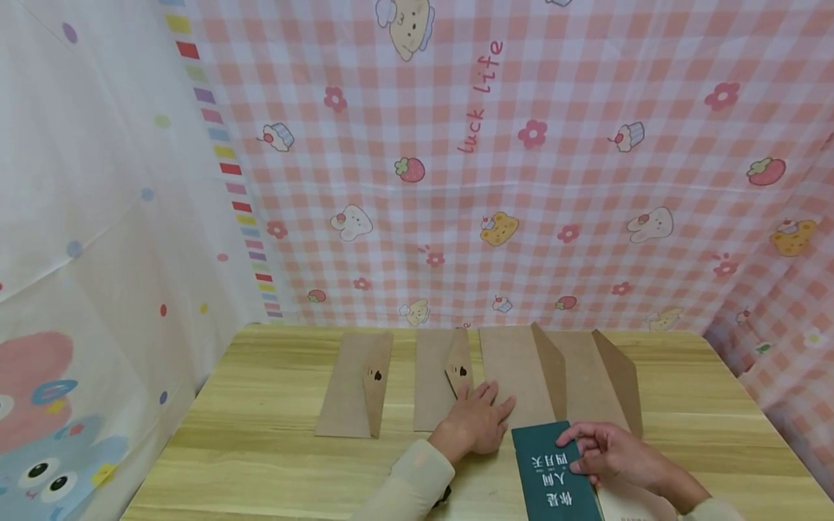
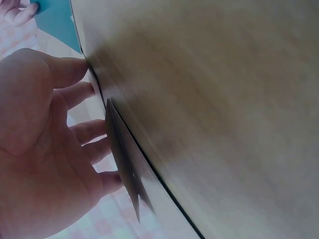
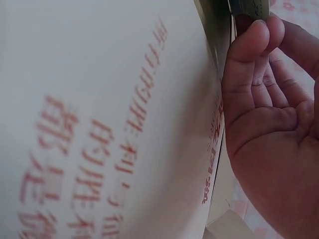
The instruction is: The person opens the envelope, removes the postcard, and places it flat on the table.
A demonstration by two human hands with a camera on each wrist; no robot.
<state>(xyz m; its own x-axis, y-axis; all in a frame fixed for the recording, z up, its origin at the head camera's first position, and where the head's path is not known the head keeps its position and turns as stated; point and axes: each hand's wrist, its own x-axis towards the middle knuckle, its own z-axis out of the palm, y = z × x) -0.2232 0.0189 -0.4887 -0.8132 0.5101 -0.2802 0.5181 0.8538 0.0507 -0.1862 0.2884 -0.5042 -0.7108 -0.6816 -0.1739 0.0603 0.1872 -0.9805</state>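
Observation:
My right hand (image 1: pixel 619 457) pinches the edge of a dark green card (image 1: pixel 544 474) printed with white Chinese characters, between thumb and fingers. The right wrist view shows the thumb and fingertip meeting on the card (image 3: pixel 253 7). My left hand (image 1: pixel 477 423) lies palm down with fingers spread, its fingertips around the lower corner of the second brown envelope's flap (image 1: pixel 460 362) and the third brown envelope (image 1: pixel 511 376). In the left wrist view the fingers (image 2: pixel 89 132) reach behind the raised flap (image 2: pixel 122 154). Part of the third envelope is hidden by the left hand.
A first brown envelope (image 1: pixel 345 383) lies at left and a fourth one (image 1: pixel 583 376) at right, its flap unfolded. Cream paper (image 1: pixel 628 506) with red characters lies under the right wrist. The wooden table (image 1: pixel 260 449) meets a pink checked curtain (image 1: pixel 443 239) behind.

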